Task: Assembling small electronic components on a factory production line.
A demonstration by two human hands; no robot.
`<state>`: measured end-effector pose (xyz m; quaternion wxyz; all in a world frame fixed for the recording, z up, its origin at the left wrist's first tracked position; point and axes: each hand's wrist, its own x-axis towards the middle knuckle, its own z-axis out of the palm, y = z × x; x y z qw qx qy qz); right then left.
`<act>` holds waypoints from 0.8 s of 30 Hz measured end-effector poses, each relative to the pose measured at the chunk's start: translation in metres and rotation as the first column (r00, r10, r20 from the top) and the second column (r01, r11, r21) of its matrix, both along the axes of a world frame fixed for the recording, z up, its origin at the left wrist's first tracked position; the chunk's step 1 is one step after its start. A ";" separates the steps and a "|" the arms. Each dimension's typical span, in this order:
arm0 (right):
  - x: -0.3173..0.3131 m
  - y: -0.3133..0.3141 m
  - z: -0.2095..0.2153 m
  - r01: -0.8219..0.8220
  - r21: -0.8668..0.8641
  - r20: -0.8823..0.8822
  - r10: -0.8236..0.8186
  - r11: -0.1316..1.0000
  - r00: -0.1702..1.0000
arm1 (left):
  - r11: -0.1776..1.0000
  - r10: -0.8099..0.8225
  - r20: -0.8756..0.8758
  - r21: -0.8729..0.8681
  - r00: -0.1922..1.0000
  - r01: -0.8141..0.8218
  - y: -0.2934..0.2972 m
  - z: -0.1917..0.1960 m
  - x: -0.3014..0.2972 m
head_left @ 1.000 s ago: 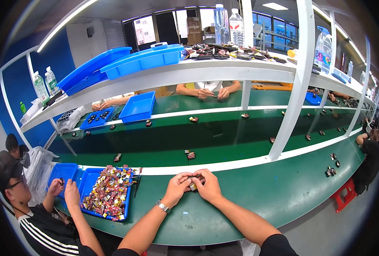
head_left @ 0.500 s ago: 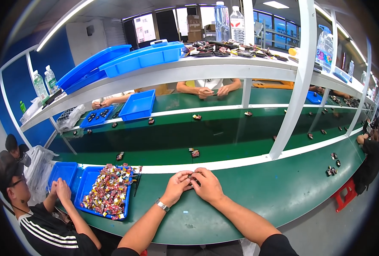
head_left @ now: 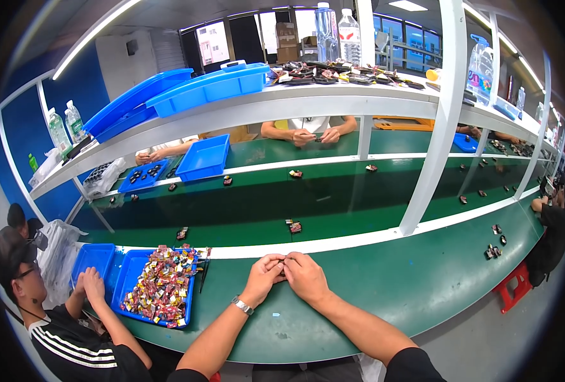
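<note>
Above the near edge of the green table, my left hand [head_left: 264, 280] and my right hand [head_left: 306, 279] meet with their fingertips pinched together. A small dark piece seems to be between them, almost wholly covered by the fingers, so its kind cannot be made out. A watch with a metal band [head_left: 242, 305] is on my left wrist. To the left of my hands stands a blue tray [head_left: 118, 280] heaped with small dark-red, yellow and white wired parts [head_left: 161, 283]. Thin dark tools [head_left: 204, 274] lie by its right side.
Beyond a white rail [head_left: 333, 246], a green belt [head_left: 244, 207] carries scattered small parts [head_left: 295, 226]. White posts [head_left: 432, 140] hold up a shelf with blue trays [head_left: 209, 87] and bottles. A co-worker [head_left: 72, 318] sits close on the left. Small black parts [head_left: 492, 251] lie on the right.
My right fingers have closed in further against the left ones, hiding more of the small dark piece. Parts on the belt have shifted slightly to the right.
</note>
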<state>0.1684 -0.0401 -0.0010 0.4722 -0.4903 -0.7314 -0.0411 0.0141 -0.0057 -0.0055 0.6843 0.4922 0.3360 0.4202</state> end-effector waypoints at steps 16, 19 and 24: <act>0.009 0.002 0.002 -0.252 -0.200 -0.496 0.124 0.947 0.860 | 0.989 0.030 -0.055 0.146 0.998 -0.022 -0.001 -0.007 0.004; 0.007 0.002 0.000 -0.265 -0.194 -0.514 0.132 0.945 0.847 | 0.986 0.042 -0.077 0.162 0.996 -0.029 -0.002 -0.007 0.003; 0.058 0.065 -0.026 -0.068 -0.195 -0.635 -0.073 0.978 0.769 | 0.949 0.202 -0.017 0.252 0.979 -0.191 0.005 -0.008 0.001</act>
